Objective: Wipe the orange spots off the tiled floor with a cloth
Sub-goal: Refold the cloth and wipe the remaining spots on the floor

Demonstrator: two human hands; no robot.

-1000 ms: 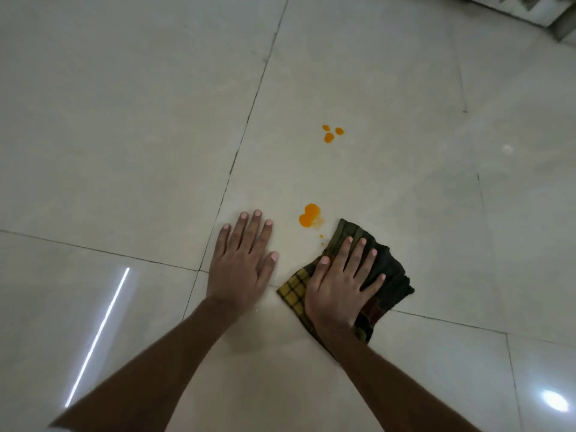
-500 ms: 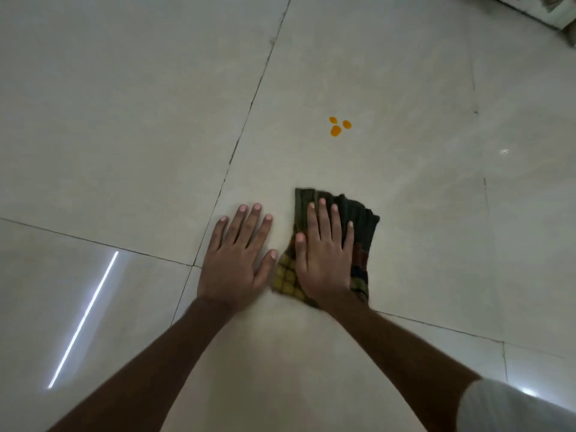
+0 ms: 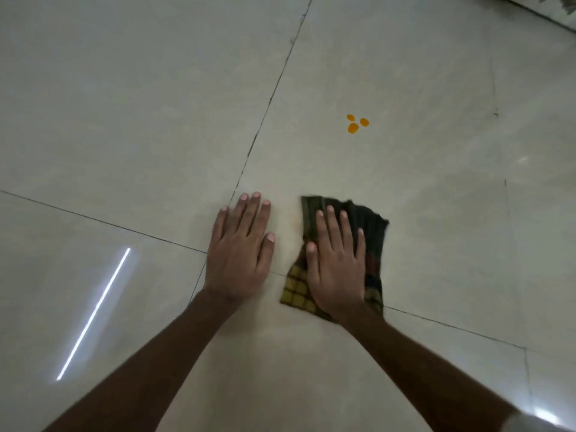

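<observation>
A bright streak of reflected light (image 3: 93, 313) crosses the glossy tiled floor (image 3: 124, 104) at far left. The left hand (image 3: 241, 247) lies flat on the tile, fingers spread, holding nothing. Just beside it, the right hand (image 3: 338, 263) presses palm-down, fingers extended, on a dark checked cloth (image 3: 372, 241) with a yellow corner. Beyond the cloth, well apart, three small orange spots (image 3: 356, 123) sit clustered.

Both hands lie flat, fingers extended: left hand (image 3: 239, 251) bare-palmed down, right hand (image 3: 337, 260) pressing downward.
</observation>
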